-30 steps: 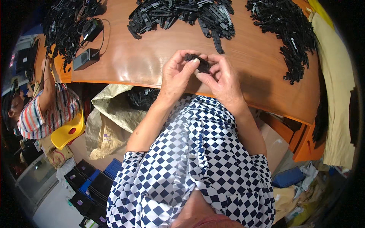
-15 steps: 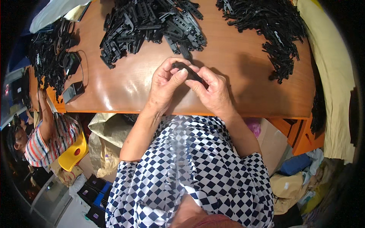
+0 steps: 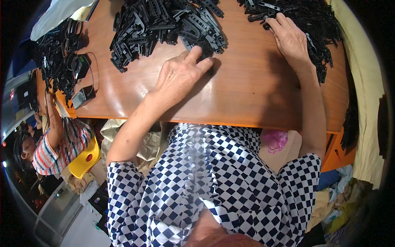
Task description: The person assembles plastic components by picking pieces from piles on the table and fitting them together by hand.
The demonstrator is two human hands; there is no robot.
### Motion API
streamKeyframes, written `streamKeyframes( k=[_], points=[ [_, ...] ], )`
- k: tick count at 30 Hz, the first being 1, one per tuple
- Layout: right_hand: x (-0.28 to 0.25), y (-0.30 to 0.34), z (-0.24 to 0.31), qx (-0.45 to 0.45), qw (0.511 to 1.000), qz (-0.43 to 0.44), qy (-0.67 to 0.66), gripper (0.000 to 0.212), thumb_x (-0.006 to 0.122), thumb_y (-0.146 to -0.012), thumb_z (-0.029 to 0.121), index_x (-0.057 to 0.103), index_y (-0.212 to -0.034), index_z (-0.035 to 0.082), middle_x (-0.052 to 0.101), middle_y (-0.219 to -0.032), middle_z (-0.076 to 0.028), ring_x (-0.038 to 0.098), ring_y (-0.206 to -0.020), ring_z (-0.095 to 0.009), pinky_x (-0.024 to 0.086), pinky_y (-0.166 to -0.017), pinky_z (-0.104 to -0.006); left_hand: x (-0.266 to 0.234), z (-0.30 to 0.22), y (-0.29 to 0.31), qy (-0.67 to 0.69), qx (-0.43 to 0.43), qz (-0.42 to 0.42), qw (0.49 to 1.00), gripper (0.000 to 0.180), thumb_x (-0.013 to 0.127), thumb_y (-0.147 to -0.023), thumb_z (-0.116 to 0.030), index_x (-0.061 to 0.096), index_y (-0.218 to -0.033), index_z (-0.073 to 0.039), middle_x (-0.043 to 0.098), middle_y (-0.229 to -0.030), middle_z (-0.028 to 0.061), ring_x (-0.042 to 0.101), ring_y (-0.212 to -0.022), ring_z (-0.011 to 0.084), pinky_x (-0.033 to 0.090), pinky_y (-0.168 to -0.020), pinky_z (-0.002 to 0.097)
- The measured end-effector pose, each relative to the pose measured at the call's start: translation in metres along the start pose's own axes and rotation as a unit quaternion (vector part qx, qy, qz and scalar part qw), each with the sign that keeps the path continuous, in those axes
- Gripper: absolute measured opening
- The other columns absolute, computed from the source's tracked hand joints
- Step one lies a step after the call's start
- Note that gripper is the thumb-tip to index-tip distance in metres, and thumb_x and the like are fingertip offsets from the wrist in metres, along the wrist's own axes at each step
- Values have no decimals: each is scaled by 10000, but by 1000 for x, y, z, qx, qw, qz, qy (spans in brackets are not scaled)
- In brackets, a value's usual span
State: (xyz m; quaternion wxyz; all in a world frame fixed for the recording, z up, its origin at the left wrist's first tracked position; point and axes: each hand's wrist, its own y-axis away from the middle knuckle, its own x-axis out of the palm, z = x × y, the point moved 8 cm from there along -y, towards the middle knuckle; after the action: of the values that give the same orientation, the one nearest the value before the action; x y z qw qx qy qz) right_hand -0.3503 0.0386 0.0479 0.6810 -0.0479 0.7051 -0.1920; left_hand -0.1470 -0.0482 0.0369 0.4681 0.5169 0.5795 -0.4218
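My left hand (image 3: 181,75) reaches over the near edge of a heap of long, slotted dark-grey plastic strips (image 3: 154,26). Its thumb and index finger are apart beside a strip at that edge, and part of the fingertips is hard to make out against the dark pieces. Farther right, my right hand (image 3: 291,41) is at the left side of a second heap of thin black plastic parts (image 3: 319,24). Its fingertips close together on a small black plastic part (image 3: 266,26), which the fingers partly cover.
Another black heap (image 3: 57,53) lies at the table's left, beside a small black box with a cable (image 3: 83,96). A person in a striped shirt (image 3: 61,144) sits at the left near a yellow chair (image 3: 85,160). Pale cloth (image 3: 362,82) hangs along the right edge.
Both hands have parted from the black part they held together. My left hand has moved to the middle heap, and my right hand has gone up and right to the right heap.
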Motion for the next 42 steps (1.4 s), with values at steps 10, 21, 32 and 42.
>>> streamKeyframes(
  k=[10,21,32,42],
  points=[
    [38,3,6,237,733,-29,-637,183,525,-953,174,520,-1023,5,658,-860,-70,601,-700,-93,458,-557,-204,-7,39,14,245,-161,-92,952,272,710,-808,-136,565,-1029,-69,600,-766,58,603,-680,152,499,-610,257],
    [27,10,136,265,633,-72,-724,49,616,-870,32,583,-906,26,611,-821,-11,571,-717,-56,470,-592,-189,42,23,40,879,-244,-113,394,219,553,-921,-128,537,-1095,4,632,-947,99,653,-755,166,502,-561,204],
    [-20,10,172,22,905,-236,-352,197,689,-688,-73,616,-838,32,648,-866,-88,625,-785,-247,519,-672,-318,29,17,53,842,-230,-148,465,378,576,-871,-75,511,-1235,5,580,-790,-9,541,-594,69,458,-549,180],
    [-16,14,171,42,910,-231,-341,248,695,-659,-74,602,-854,50,637,-863,-76,609,-809,-252,510,-681,-333,35,19,49,731,-265,-255,575,388,618,-907,-218,536,-1234,-24,591,-848,-31,491,-632,21,400,-522,161]
  ],
)
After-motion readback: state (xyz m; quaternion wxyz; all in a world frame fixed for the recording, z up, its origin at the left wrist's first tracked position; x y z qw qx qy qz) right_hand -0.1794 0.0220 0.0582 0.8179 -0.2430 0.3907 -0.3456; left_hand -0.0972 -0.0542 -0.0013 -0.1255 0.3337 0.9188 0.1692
